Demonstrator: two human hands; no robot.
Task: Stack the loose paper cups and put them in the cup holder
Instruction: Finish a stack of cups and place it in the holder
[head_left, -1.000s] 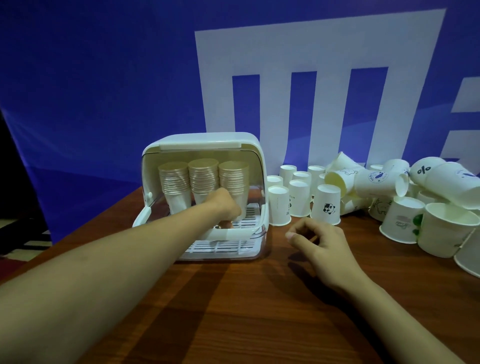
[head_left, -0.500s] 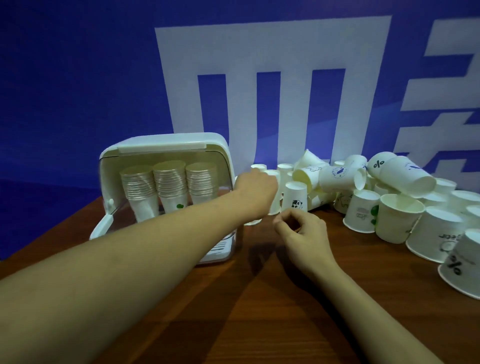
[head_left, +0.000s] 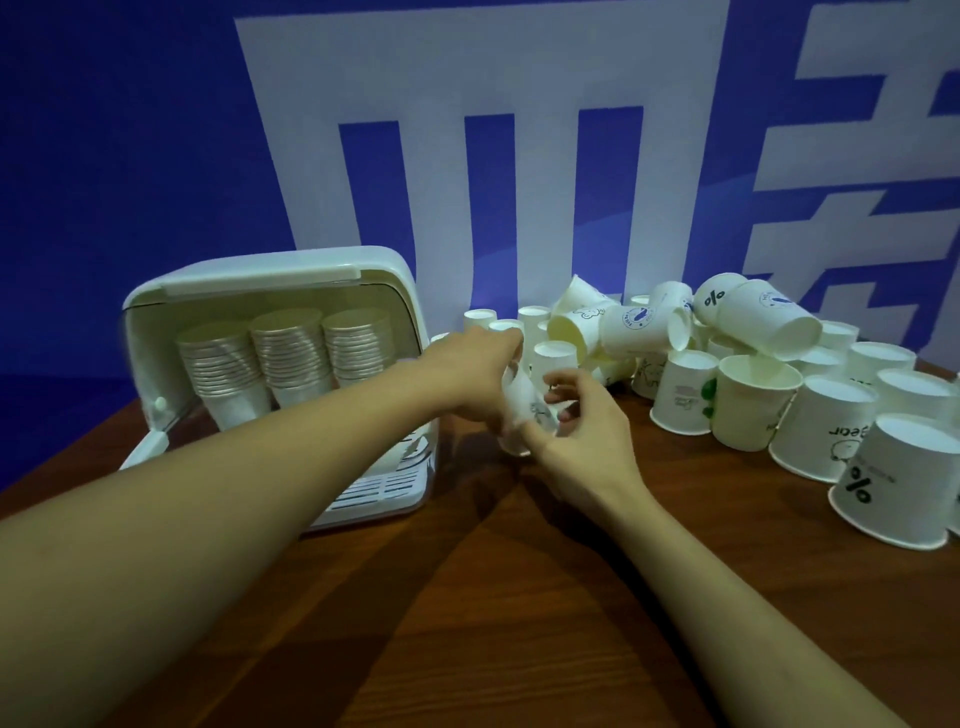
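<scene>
Head view: a tilted cup is gripped by both the left hand and the right hand, beside the holder.

The paper cup between both hands is motion-blurred.

Dark wooden table before a blue-and-white banner wall

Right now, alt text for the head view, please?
Both hands, left hand and right hand, hold a tilted paper cup above a wooden table. Left: open cup holder with three stacks; right: loose cups.
</scene>
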